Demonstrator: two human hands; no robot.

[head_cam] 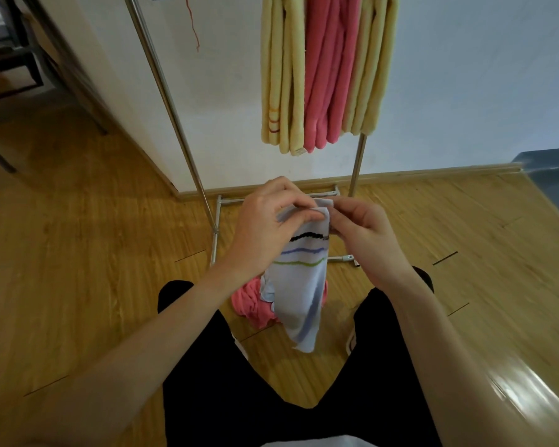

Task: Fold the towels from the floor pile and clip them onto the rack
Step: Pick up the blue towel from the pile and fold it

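A pale blue towel (299, 295) with black, blue and green stripes hangs folded lengthwise in front of me. My left hand (265, 225) pinches its top edge from the left. My right hand (360, 229) pinches the same top edge from the right, fingers curled close to the left hand's. Below the towel a pink towel (250, 303) lies crumpled on the wooden floor between my knees. The metal rack (188, 146) stands ahead against the wall. Yellow towels (281, 75) and a pink one (328, 69) hang folded from its top.
The rack's base bars (215, 233) lie on the floor just beyond my hands. A white wall corner (117, 91) juts out at left, with dark furniture legs (0, 156) beyond it. A blue-grey object (552, 175) sits at the right edge. My black-trousered legs fill the bottom.
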